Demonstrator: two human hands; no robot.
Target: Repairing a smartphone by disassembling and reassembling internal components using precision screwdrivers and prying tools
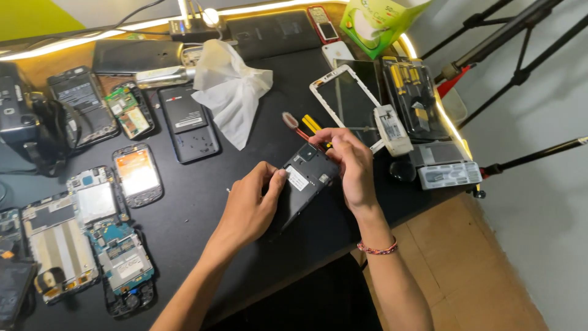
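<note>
1. The opened black phone (304, 179) lies tilted just in front of the white phone frame (346, 98), back side up, held between both hands.
2. The left hand (251, 205) is closed around the phone's lower edge, thumb pressed on its back beside a white label.
3. The right hand (347, 162) pinches the top corner with curled fingers; a yellow-handled tool (310, 124) shows just behind it, but whether the hand grips it cannot be told.
4. Judged from this, the work goes best with the left thumb steadying the body and gentle force at the corner.
</note>
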